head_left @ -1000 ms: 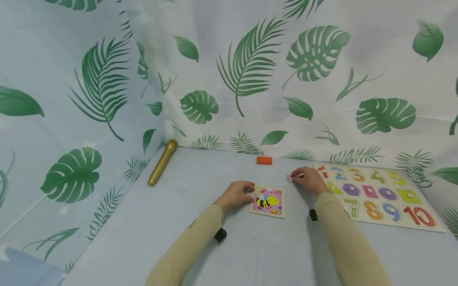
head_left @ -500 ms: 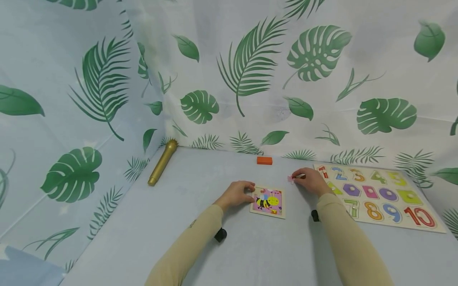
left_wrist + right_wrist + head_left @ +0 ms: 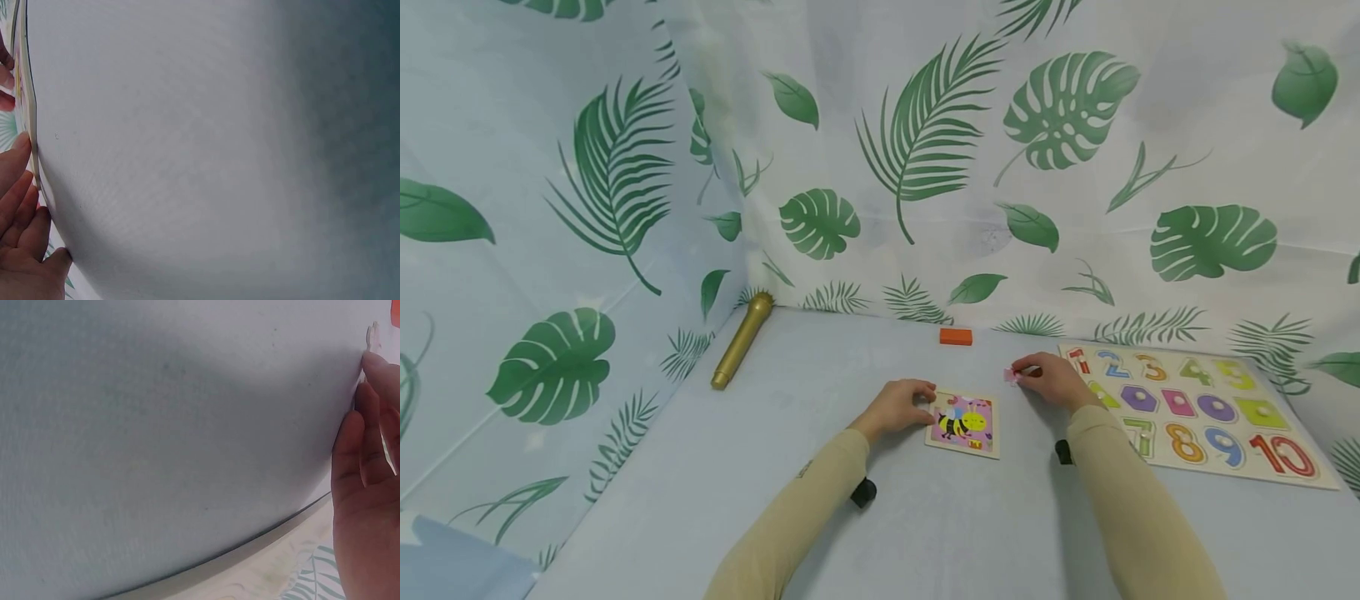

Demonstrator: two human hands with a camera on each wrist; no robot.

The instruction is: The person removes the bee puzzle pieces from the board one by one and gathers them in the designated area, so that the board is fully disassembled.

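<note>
In the head view a small square jigsaw puzzle (image 3: 964,427) with a bee picture lies on the table, in a pale wooden frame. My left hand (image 3: 895,408) holds its upper left corner, thumb on the left edge and fingers curved round the top. The left wrist view shows the puzzle's edge (image 3: 28,94) almost side-on, with thumb and fingers against it. To the right of the puzzle, my right hand (image 3: 1051,379) pinches a small pink puzzle piece (image 3: 1011,376) between thumb and fingers. This puzzle piece (image 3: 373,336) also sticks out past the fingertips in the right wrist view.
A large number-and-shape board (image 3: 1202,408) lies to the right, partly behind the right forearm. An orange block (image 3: 956,337) sits towards the back. A gold microphone-shaped object (image 3: 741,342) lies at the left, and a leaf-print cloth (image 3: 865,267) hangs behind.
The right hand has shifted slightly to the right with the pink piece, which has turned a little in its fingers. The left hand and the bee puzzle stay in place.
</note>
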